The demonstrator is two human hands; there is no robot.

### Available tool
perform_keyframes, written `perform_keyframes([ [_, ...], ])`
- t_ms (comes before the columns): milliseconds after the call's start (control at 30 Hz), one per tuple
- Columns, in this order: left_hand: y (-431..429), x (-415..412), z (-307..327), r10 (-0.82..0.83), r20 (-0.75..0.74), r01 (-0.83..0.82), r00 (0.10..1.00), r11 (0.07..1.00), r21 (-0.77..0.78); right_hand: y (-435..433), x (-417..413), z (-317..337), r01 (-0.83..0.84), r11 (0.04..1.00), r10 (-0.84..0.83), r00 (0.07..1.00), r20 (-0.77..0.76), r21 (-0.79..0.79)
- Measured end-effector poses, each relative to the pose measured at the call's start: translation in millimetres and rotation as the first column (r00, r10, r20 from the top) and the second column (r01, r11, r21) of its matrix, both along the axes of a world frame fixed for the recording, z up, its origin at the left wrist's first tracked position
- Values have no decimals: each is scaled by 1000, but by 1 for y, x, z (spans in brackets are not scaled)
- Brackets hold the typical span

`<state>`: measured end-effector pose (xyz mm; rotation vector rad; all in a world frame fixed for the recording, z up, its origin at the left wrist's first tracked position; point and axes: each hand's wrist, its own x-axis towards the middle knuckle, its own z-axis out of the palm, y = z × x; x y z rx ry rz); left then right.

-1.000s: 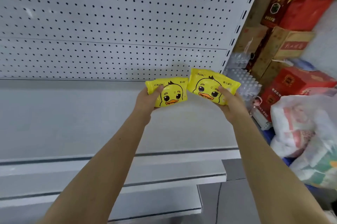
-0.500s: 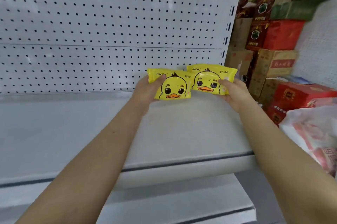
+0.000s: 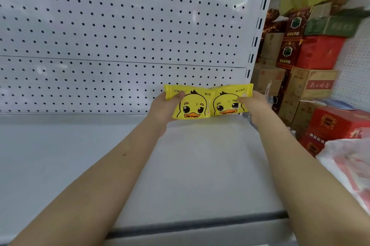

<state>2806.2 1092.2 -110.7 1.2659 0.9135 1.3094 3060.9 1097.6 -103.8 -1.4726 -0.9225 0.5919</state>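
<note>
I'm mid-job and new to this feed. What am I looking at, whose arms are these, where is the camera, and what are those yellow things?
There is no machine here. These are a person's two bare arms, seen by one wide-angle camera worn on the head, which looks forward and down. The left hand grips the left duck pack, and the right hand grips the right duck pack. Both packs are yellow, upright and touching side by side, close to the perforated back panel. Below them is a white shelf; I cannot tell whether the packs already rest on it. To the right stand stacked cartons and a plastic bag.
</note>
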Motion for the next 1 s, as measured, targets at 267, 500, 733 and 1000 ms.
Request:
perform_keyframes([
  [267, 17, 0, -26, 16, -36, -14, 999, 997, 72, 25, 1, -34, 339, 920, -255, 899, 355, -195],
  [500, 20, 1, -30, 37, -17, -36, 999, 997, 65, 22, -10, -37, 265, 964, -251, 922, 293, -7],
  [733, 15, 0, -29, 23, -7, -23, 1000, 999, 48, 14, -23, -33, 21, 1000, -20, 984, 178, -5],
  [1000, 14, 2, -27, 35, -45, -32, 998, 997, 66, 1, -26, -19, -111, 994, 113, 988, 107, -20],
])
